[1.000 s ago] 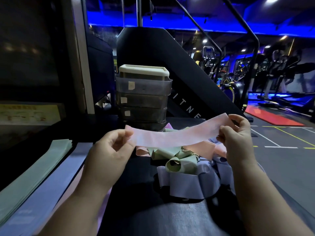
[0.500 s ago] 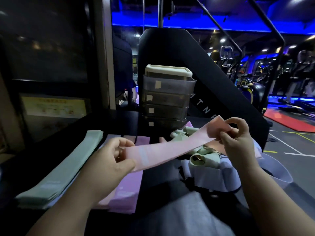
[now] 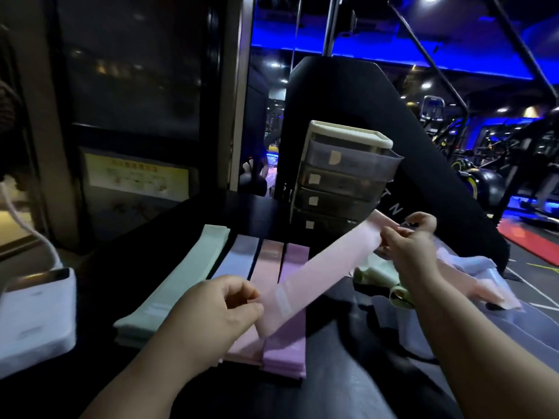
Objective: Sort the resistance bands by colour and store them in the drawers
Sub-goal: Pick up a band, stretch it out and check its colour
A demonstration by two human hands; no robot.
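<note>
A pink resistance band (image 3: 320, 270) stretches flat between my hands. My left hand (image 3: 217, 309) pinches its near end and my right hand (image 3: 408, 252) pinches its far end. Below it on the dark table lie sorted flat stacks: green (image 3: 181, 282), pale blue (image 3: 239, 258), pink (image 3: 266, 264) and purple (image 3: 287, 352). The held band hangs over the pink and purple stacks. A tangled pile of unsorted bands (image 3: 387, 282) lies to the right. A small drawer unit (image 3: 344, 179) with several shut drawers stands behind.
A white power bank (image 3: 33, 316) with a cable lies at the table's left edge. A black machine panel (image 3: 348, 95) rises behind the drawers. Gym floor and exercise machines (image 3: 490, 164) fill the right background.
The view swung left, bringing the sorted stacks and the power bank into sight. Both hands carried the pink band leftward and lower, over the pink and purple stacks.
</note>
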